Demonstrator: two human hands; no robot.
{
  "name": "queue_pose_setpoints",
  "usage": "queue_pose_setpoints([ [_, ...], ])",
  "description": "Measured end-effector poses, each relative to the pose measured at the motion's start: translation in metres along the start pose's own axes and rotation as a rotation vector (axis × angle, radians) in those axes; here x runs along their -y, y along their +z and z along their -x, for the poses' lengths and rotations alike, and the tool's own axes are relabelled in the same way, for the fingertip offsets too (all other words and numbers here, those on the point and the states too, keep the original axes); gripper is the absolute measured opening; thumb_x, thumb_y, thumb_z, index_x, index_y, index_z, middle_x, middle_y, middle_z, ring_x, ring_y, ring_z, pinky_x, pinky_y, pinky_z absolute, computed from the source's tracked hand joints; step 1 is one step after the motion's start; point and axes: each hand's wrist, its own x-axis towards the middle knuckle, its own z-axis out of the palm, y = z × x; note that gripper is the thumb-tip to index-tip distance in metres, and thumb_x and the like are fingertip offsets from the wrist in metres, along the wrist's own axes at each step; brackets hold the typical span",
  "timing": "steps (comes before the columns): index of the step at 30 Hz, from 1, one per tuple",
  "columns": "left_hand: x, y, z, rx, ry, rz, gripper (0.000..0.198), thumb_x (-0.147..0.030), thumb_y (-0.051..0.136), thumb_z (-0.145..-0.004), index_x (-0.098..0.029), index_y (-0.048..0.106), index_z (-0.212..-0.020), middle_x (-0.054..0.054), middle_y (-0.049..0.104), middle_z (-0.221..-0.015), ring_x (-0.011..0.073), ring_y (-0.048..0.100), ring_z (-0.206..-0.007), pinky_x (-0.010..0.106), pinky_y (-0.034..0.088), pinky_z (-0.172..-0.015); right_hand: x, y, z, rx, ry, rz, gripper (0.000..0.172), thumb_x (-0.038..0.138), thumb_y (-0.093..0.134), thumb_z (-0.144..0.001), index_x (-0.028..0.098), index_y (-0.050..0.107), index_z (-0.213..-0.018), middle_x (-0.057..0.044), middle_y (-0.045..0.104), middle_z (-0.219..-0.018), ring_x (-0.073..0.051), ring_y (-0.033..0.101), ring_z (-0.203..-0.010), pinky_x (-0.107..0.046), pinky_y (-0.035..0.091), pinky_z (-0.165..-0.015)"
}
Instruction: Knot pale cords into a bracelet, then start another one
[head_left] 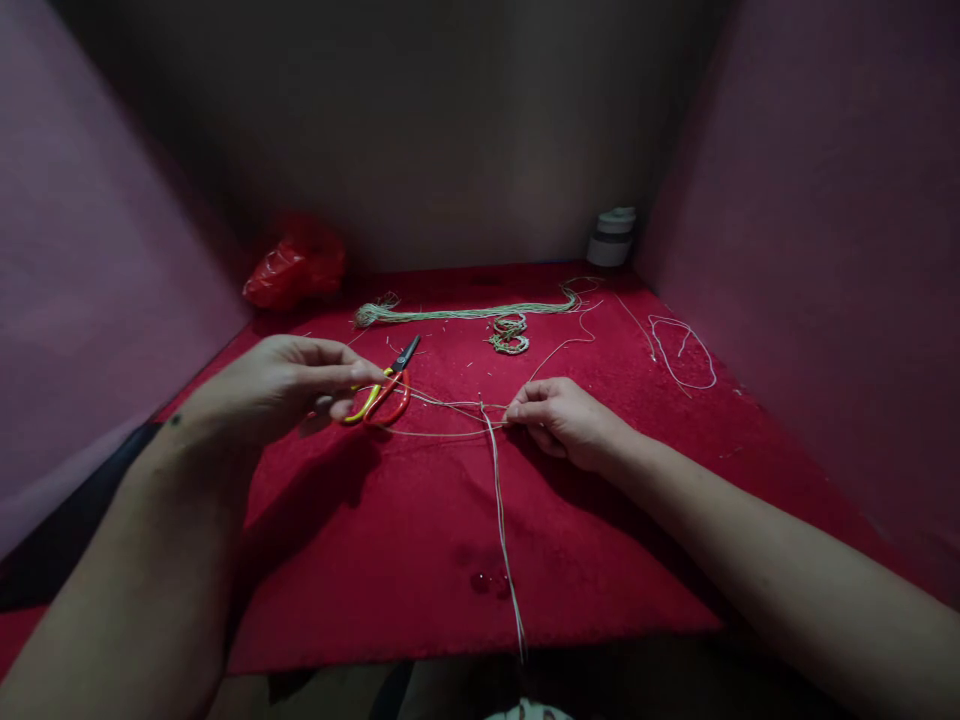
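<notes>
Thin pale cords run from a small pin in the red cloth down over the near table edge. My left hand pinches cord strands between thumb and fingers, left of the pin. Just right of the pin, my right hand is closed on the cord, its thumb and forefinger pressed together. Strands stretch between the two hands, and one loop sags toward me. Scissors with one yellow and one red handle lie beside my left fingertips, partly behind the strands.
A long bundle of pale green cords lies across the back, with small braided rings in front of it. A red plastic bag stands back left, a lidded container back right. A loose white cord loop lies right.
</notes>
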Motion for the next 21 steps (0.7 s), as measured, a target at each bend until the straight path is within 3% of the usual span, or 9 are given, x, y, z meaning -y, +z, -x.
queue_pose_setpoints([
  [4, 0.0, -0.002, 0.002, -0.117, 0.066, -0.064, 0.021, -0.033, 0.063, -0.072, -0.013, 0.064, -0.075, 0.0, 0.053, -0.048, 0.0063, 0.042, -0.04, 0.017, 0.029, -0.036, 0.001, 0.0, 0.001, -0.001, -0.008, -0.016, 0.013, 0.014, 0.056, -0.074, 0.014, 0.054, -0.061, 0.007, 0.036, -0.033, -0.004, 0.026, -0.028, -0.018, 0.015, -0.03],
  [9, 0.013, 0.035, -0.012, 0.114, 0.106, -0.265, 0.023, -0.036, 0.057, -0.075, -0.015, 0.063, -0.072, -0.002, 0.05, -0.047, 0.0061, 0.04, -0.036, 0.018, 0.028, -0.036, -0.001, -0.001, 0.0, 0.007, -0.084, -0.044, 0.008, 0.014, 0.057, -0.071, 0.013, 0.056, -0.063, 0.001, 0.056, -0.049, -0.003, 0.032, -0.031, -0.018, 0.02, -0.029],
  [11, 0.018, 0.051, -0.016, 0.143, 0.16, -0.288, 0.018, -0.032, 0.054, -0.077, -0.016, 0.062, -0.078, -0.003, 0.05, -0.05, 0.0064, 0.042, -0.037, 0.018, 0.032, -0.038, -0.002, -0.001, 0.0, 0.026, -0.099, -0.05, 0.007, 0.016, 0.058, -0.071, 0.013, 0.056, -0.065, -0.002, 0.062, -0.06, -0.003, 0.034, -0.032, -0.018, 0.022, -0.029],
  [16, 0.027, 0.076, -0.014, 0.055, 0.308, -0.32, 0.015, -0.03, 0.051, -0.081, -0.017, 0.051, -0.074, -0.005, 0.054, -0.054, 0.0065, 0.044, -0.037, 0.018, 0.035, -0.04, -0.001, -0.001, -0.002, 0.043, -0.063, -0.119, 0.008, 0.015, 0.051, -0.075, 0.012, 0.057, -0.071, -0.003, 0.064, -0.066, -0.004, 0.036, -0.032, -0.018, 0.024, -0.027],
  [21, 0.03, 0.09, -0.013, -0.112, 0.579, -0.407, 0.014, -0.027, 0.055, -0.081, -0.015, 0.059, -0.075, -0.002, 0.056, -0.058, 0.0076, 0.049, -0.05, 0.018, 0.036, -0.049, 0.004, -0.001, -0.003, 0.068, 0.022, -0.156, 0.023, 0.001, 0.041, -0.065, 0.012, 0.057, -0.077, -0.003, 0.064, -0.061, -0.005, 0.038, -0.032, -0.017, 0.027, -0.027],
])
